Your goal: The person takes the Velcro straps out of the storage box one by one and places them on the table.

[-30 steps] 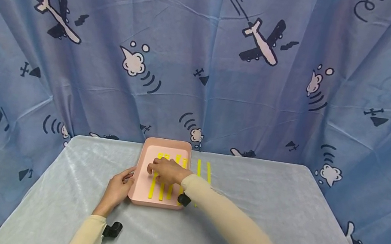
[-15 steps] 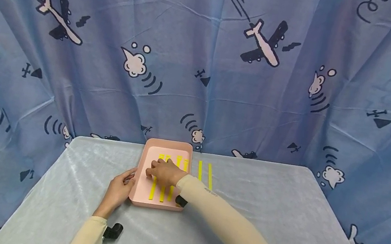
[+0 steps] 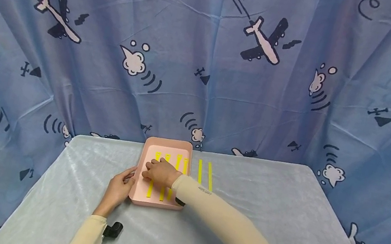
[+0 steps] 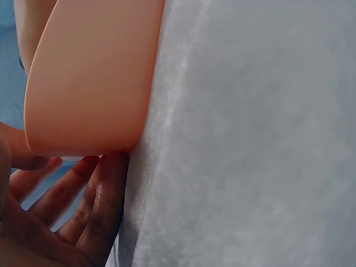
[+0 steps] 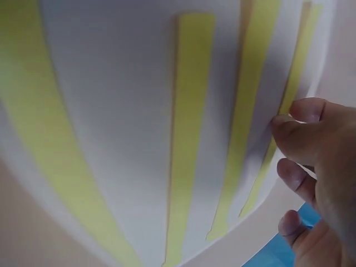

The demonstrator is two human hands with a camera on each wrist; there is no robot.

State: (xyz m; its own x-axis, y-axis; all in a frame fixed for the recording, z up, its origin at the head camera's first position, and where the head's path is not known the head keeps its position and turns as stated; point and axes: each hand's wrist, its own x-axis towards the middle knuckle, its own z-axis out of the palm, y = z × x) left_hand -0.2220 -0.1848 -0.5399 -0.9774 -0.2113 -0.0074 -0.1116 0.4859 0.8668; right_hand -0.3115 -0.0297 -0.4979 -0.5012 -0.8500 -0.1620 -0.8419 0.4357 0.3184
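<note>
A pink rectangular tray (image 3: pixel 167 143) lies on the table with several flat yellow strips in it, roughly parallel. My right hand (image 3: pixel 162 174) reaches over the tray and pinches the leftmost yellow strip (image 3: pixel 150 190) near its middle. In the right wrist view, thumb and index finger meet at that strip's edge, with the other fingers loosely bent and apart from it. My left hand (image 3: pixel 118 191) rests against the tray's left side. In the left wrist view its extended fingertips touch the tray wall (image 4: pixel 94 83), while the thumb lies by the rim. The right forearm hides part of the right strips.
Two more yellow strips, one (image 3: pixel 200 171) beside another (image 3: pixel 209 177), lie on the table right of the tray. A pale grey cloth (image 3: pixel 263 204) covers the table. Behind it hangs a blue patterned curtain (image 3: pixel 177 49).
My right hand has moved slightly left, and the leftmost strip has shifted left with it, widening the gap to its neighbour. The left hand and tray stay put.
</note>
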